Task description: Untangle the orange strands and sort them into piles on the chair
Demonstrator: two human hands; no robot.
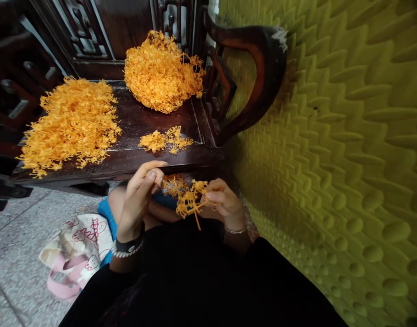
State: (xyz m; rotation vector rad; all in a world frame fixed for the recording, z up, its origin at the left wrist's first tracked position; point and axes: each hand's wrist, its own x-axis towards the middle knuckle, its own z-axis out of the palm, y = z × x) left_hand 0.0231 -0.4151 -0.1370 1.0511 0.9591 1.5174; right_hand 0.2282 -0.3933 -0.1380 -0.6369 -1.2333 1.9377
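My right hand (225, 202) is closed, thumb and fingers pinching a bunch of orange branching sprigs (190, 200) that look like thin plastic pieces. One straight orange stem hangs down from the bunch. Left of it, my left hand (145, 186) has its thumb pressed to the curled fingers while the index finger points forward; whatever is in that pinch is hidden. More orange sprigs (174, 185) show between the hands, low by my lap. On the dark wooden bench (133, 122) ahead lie a few loose sprigs (166, 140).
A large orange heap (72, 122) covers the bench's left side, and a rounded pile (162, 72) sits against the backrest. The curved armrest (263, 77) rises at right beside a textured yellow-green wall (331, 159). A white bag with pink handles (82, 245) lies on the speckled floor.
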